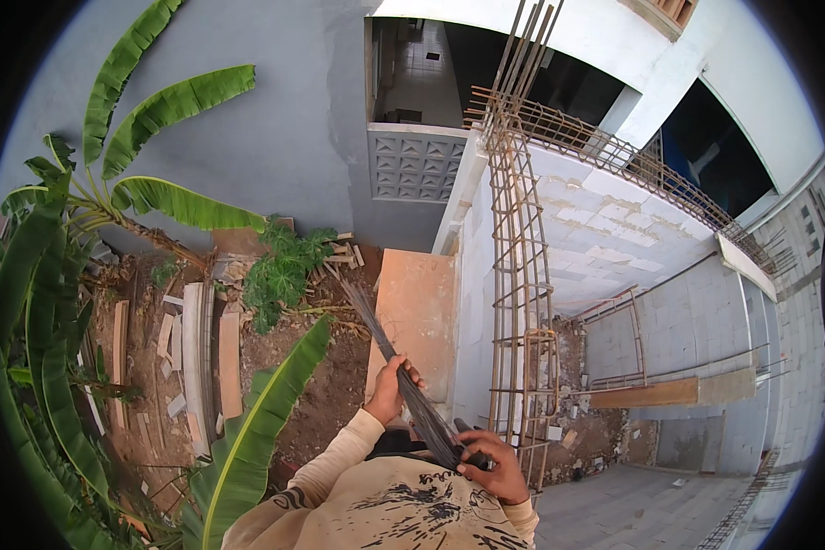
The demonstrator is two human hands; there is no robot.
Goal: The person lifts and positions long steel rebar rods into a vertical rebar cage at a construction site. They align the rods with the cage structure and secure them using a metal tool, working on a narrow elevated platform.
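A long bundle of thin dark binding wires (422,410) slants in front of my body. My left hand (390,389) is wrapped around its middle, and the loose ends fan out past it toward the far left. At the near end of the bundle my right hand (493,465) has its fingers closed on the wires, with thumb and forefinger bent together. Something dark beside that hand is partly hidden. Just to the right of my hands runs a rusty rebar cage (522,302) along the top of the wall, apart from both hands.
Below me an orange-brown board (419,284) lies beside the white block wall (587,211). Another rebar cage (632,165) meets the first at a corner with upright bars. Banana leaves (270,417) reach in at left, above planks (192,357) on soil. A wooden beam (651,394) crosses the pit at right.
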